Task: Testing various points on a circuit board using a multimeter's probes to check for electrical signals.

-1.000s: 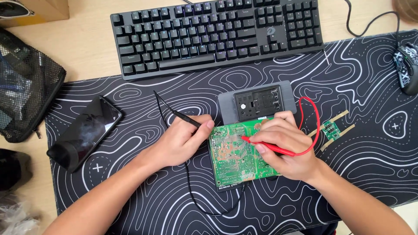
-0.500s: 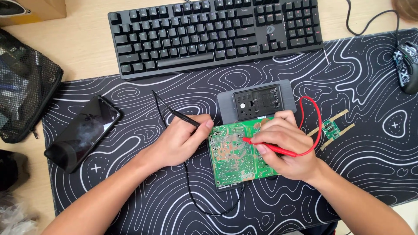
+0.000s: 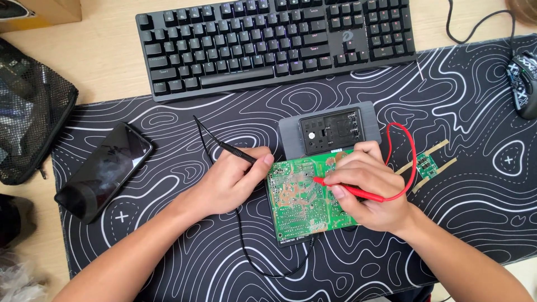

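On mat: one circuit board (image 3: pixel 299 198), two hands (image 3: pixel 235 179) (image 3: pixel 366 187), two probes (image 3: pixel 238 152) (image 3: pixel 349 189).

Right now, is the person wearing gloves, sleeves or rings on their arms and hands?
No. The left hand and right hand are bare, with no gloves, and no rings or watch show. Both forearms are uncovered as far as the picture reaches, so no sleeves show.

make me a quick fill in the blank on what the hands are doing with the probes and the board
1. The right hand holds a thin probe coloured ____.
2. The left hand holds a slim probe coloured ____.
3. Both probes meet the flat rectangular circuit board, which is ____ in colour.
4. Behind the board lies a grey meter, and beyond it a black ____.

Missing words: red; black; green; keyboard
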